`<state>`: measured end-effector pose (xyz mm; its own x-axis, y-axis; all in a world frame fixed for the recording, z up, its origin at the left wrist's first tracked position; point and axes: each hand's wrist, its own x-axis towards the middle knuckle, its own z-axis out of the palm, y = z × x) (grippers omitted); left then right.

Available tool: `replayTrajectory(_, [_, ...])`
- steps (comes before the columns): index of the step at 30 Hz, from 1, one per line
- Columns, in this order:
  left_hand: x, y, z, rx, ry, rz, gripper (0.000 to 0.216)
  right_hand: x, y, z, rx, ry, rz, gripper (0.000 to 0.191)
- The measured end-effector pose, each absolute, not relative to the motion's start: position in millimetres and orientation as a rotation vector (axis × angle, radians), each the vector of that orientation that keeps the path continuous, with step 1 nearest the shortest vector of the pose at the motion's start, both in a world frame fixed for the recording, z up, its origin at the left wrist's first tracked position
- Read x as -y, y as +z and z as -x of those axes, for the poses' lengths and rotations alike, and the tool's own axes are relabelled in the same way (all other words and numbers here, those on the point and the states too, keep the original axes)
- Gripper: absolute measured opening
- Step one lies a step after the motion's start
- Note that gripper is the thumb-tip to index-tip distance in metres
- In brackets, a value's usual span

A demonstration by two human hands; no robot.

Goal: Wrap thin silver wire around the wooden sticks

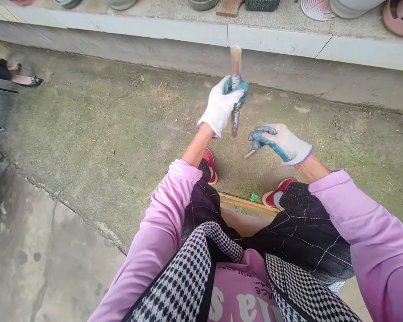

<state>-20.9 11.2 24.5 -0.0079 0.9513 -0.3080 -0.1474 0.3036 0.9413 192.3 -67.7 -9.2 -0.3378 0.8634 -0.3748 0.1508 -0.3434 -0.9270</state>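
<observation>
Head view, left hand: we see our gloved left hand (221, 106) raised at twelve o'clock from our knees, fingers wrapped tight round a stick-like tool (235, 94).
Tool axis: its long axis runs almost upright in the frame, pale blurred end toward twelve o'clock, dark end toward six o'clock, below the fist.
Tool place: it hangs above the concrete ground (104, 134), just short of the step edge (188, 33).
Right hand: our gloved right hand (282, 142) sits at four o'clock from the tool, fingers curled narrow, pinching a thin sliver (249, 154) that slants toward eight o'clock.
Below: red shoes (278, 193) and bamboo strips (245, 203) lie between our knees.
Far left: another person's foot (28, 80) at nine o'clock.
</observation>
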Motion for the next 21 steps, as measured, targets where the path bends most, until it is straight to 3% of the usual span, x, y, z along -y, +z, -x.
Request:
replayTrajectory(5, [4.9, 14.6, 8.5, -1.133, 0.625, -0.961, 0.034, 36.3, -8.1, -233.2, 1.351, 1.372, 1.5, 0.022])
replayTrajectory(8, [8.9, 20.3, 7.3, -1.07, 0.612, -0.869, 0.036, 27.8, -18.8, -237.9, 1.328, 1.375, 1.566, 0.02])
replayTrajectory(12, [11.2, 31.0, 8.7, -1.089, 0.634, -0.791, 0.015, 24.0, -24.8, -229.0, 1.353, 1.449, 1.612, 0.015])
replayTrajectory(14, [10.6, 29.5, 6.4, -1.084, 0.655, -0.781, 0.015, 21.9, -23.4, -225.6, 1.403, 1.463, 1.669, 0.011])
replayTrajectory(17, [7.0, 21.3, 1.1, -1.121, 0.694, -0.774, 0.017, 18.3, -18.7, -226.5, 1.506, 1.368, 1.823, 0.017])
replayTrajectory(21, [5.3, 18.1, 0.0, -1.207, 0.64, -0.764, 0.04, 15.7, -8.4, -234.0, 1.549, 1.257, 1.919, 0.024])
